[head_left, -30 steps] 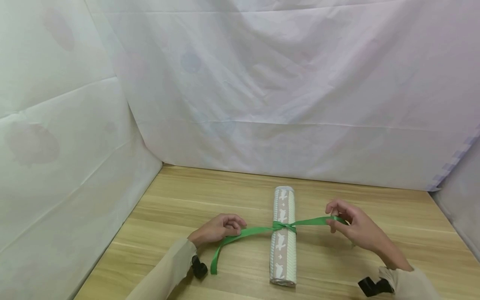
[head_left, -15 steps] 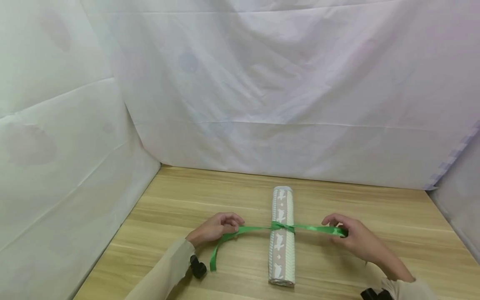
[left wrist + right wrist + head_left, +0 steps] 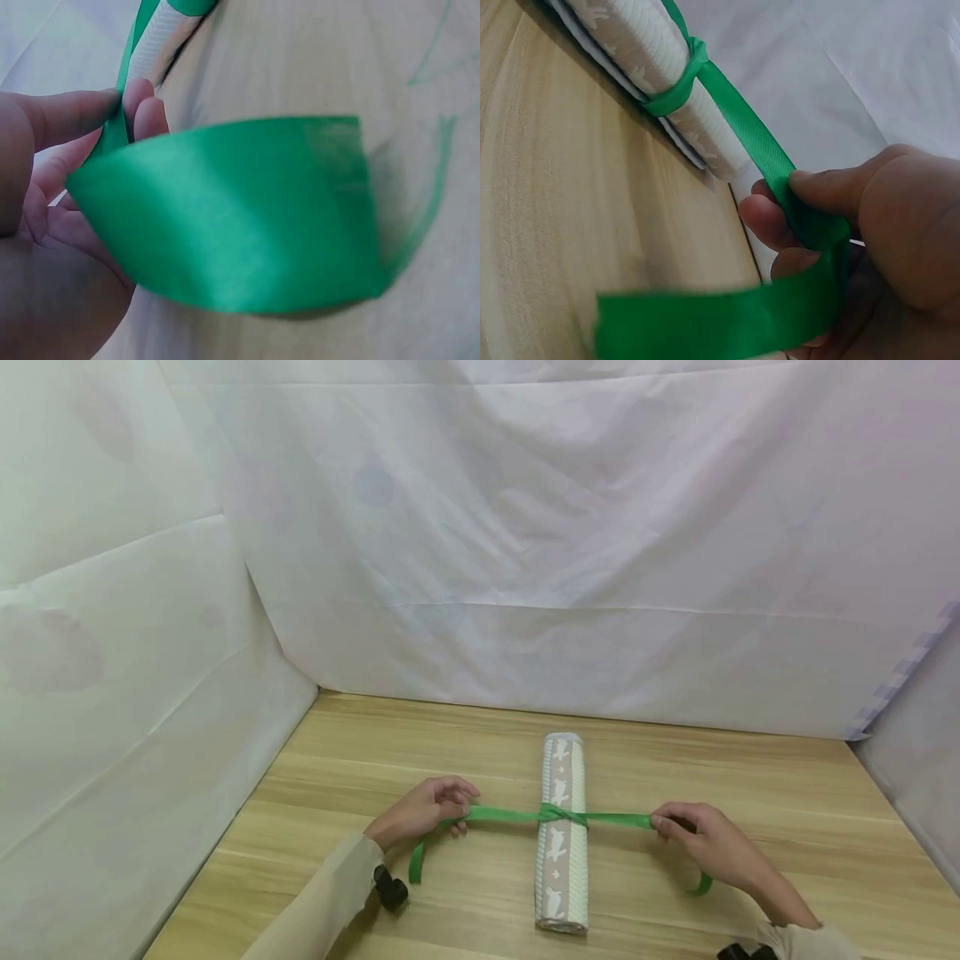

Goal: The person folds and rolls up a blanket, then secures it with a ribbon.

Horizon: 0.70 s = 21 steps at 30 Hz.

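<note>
A rolled cloth (image 3: 556, 877) with white animal shapes on a grey-brown band lies lengthwise on the wooden table. Round its middle goes a green ribbon (image 3: 510, 814), crossed or knotted on top. To the left of the roll, my left hand (image 3: 420, 810) pinches one ribbon tail between thumb and fingers; its loose end curls toward the left wrist camera. On the other side my right hand (image 3: 712, 843) pinches the second tail, and that end hangs below the palm. Both tails stretch nearly straight from the roll. In the right wrist view the ribbon crossing (image 3: 697, 56) sits against the roll.
White cloth hangs as a back wall (image 3: 555, 568) and a left wall (image 3: 135, 693) around the wooden table (image 3: 300, 793). A black wrist device (image 3: 390, 889) shows on the left sleeve. Another is cut off at the bottom right.
My right hand has shifted its hold and now pinches the ribbon with thumb and fingertips, its tail end hanging down. Both tails look straighter. My left hand has moved slightly up and left.
</note>
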Each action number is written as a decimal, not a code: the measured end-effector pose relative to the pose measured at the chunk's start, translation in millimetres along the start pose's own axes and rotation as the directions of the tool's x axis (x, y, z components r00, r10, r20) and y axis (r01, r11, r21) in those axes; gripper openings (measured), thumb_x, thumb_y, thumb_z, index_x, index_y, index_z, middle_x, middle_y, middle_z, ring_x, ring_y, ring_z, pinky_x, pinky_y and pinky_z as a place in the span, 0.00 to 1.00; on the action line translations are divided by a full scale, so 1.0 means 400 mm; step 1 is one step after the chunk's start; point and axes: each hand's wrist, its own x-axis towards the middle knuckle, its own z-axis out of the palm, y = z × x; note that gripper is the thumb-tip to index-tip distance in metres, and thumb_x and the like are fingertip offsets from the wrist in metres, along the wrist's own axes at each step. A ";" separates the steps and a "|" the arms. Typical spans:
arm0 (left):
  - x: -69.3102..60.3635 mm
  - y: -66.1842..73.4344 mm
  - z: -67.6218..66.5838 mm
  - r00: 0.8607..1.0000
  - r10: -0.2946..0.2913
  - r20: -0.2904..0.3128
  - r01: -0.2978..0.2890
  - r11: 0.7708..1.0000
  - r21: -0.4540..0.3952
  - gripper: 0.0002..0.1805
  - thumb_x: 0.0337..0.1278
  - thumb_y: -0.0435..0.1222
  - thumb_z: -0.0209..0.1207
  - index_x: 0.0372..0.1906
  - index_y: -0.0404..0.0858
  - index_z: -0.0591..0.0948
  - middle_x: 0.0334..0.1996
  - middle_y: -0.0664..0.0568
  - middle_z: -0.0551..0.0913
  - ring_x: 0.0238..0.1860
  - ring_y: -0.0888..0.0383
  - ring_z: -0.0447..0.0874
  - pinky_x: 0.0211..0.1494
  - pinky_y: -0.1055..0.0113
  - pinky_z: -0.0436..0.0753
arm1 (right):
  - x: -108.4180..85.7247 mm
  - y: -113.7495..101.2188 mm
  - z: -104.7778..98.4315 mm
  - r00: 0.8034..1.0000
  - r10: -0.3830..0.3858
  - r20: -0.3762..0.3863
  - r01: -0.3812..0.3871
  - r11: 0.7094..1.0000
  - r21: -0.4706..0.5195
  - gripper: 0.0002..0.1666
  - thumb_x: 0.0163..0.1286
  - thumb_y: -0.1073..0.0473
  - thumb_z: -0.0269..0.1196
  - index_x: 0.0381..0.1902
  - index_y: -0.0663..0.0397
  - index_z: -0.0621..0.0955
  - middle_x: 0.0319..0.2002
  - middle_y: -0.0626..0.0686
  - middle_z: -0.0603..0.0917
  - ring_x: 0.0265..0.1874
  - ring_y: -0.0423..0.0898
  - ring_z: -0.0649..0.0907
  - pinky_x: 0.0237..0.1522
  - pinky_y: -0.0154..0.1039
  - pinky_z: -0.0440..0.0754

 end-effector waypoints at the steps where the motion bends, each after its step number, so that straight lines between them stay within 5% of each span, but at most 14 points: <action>1: 0.000 0.002 -0.002 1.000 0.005 -0.005 -0.005 1.000 0.009 0.16 0.70 0.31 0.54 0.59 0.33 0.75 0.42 0.43 0.82 0.37 0.50 0.86 0.42 0.58 0.86 | 0.000 0.004 0.001 1.000 0.007 -0.003 -0.007 1.000 0.004 0.12 0.78 0.61 0.53 0.43 0.60 0.82 0.31 0.49 0.83 0.29 0.41 0.78 0.27 0.33 0.73; 8: -0.001 0.004 -0.016 0.998 -0.006 -0.055 0.008 0.999 0.038 0.16 0.69 0.31 0.56 0.58 0.33 0.76 0.42 0.43 0.81 0.36 0.51 0.85 0.42 0.58 0.85 | 0.004 0.029 0.006 0.997 0.076 0.009 -0.077 0.992 0.098 0.13 0.78 0.61 0.53 0.42 0.64 0.82 0.28 0.51 0.81 0.22 0.38 0.73 0.22 0.33 0.72; 21: -0.002 0.002 -0.027 0.997 -0.027 -0.078 0.032 0.998 0.058 0.13 0.68 0.28 0.55 0.55 0.32 0.77 0.38 0.45 0.82 0.35 0.53 0.84 0.43 0.60 0.84 | 0.011 0.080 0.011 0.969 0.186 0.165 -0.229 0.926 0.301 0.21 0.80 0.54 0.51 0.42 0.69 0.79 0.30 0.58 0.82 0.22 0.44 0.81 0.23 0.40 0.81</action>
